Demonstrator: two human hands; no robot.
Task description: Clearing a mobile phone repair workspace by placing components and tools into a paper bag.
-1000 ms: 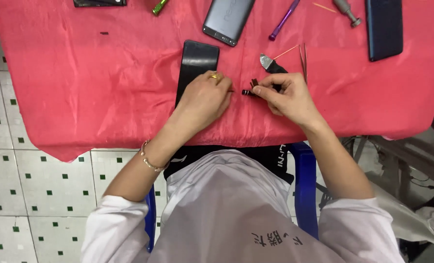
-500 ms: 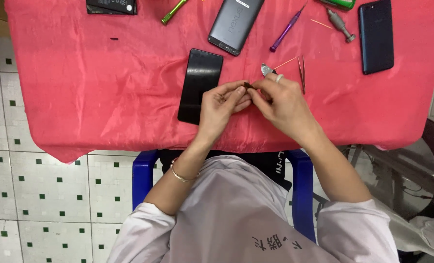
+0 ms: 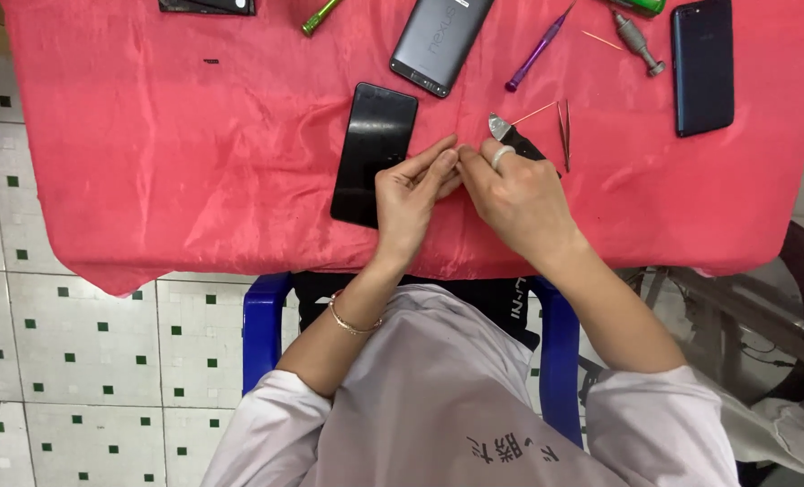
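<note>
Upper left of frame: a dark flat device (image 3: pixel 208 5) lay cut off by the top edge, w/ a green-handled screwdriver (image 3: pixel 319 17) just to its right. All of it sat on a red cloth (image 3: pixel 149 162) covering the table; white floor tiles w/ small green squares (image 3: pixel 68 361) showed at lower left.

Centre-left: a black phone (image 3: pixel 374 153) lay flat, screen side dark, tilted slightly. The left hand (image 3: pixel 411 198) rested partly over its lower right corner, fingers drawn together & pointing up-right, thumb and forefinger tips pinched at approx. the middle of the frame. A thin bracelet (image 3: pixel 352 322) sat on that wrist.

Above centre: a grey phone (image 3: pixel 440 38) lay back-up, angled.

Fingertips of both hands met in the middle; whatever small item was pinched btwn them was hidden, so it couldn't be told what it was.

The right hand (image 3: pixel 514 198) was closed in a pinch too, tips touching the left's, w/ a pale ring (image 3: pixel 502 155) on one finger. Just behind its knuckles lay a black-handled tool w/ metal tip (image 3: pixel 510 133), partly covered by the hand.

Right of centre: a purple screwdriver (image 3: pixel 537 47) near the top, tweezers (image 3: pixel 564 133) just beside the black tool, a thin wooden stick (image 3: pixel 535 114) btwn them. Further right, a grey metal tool (image 3: pixel 638 41), then a dark blue phone (image 3: pixel 702 65) back-up at upper right.

Bottom: blue chair (image 3: pixel 264 334) & the person's white sleeves.
</note>
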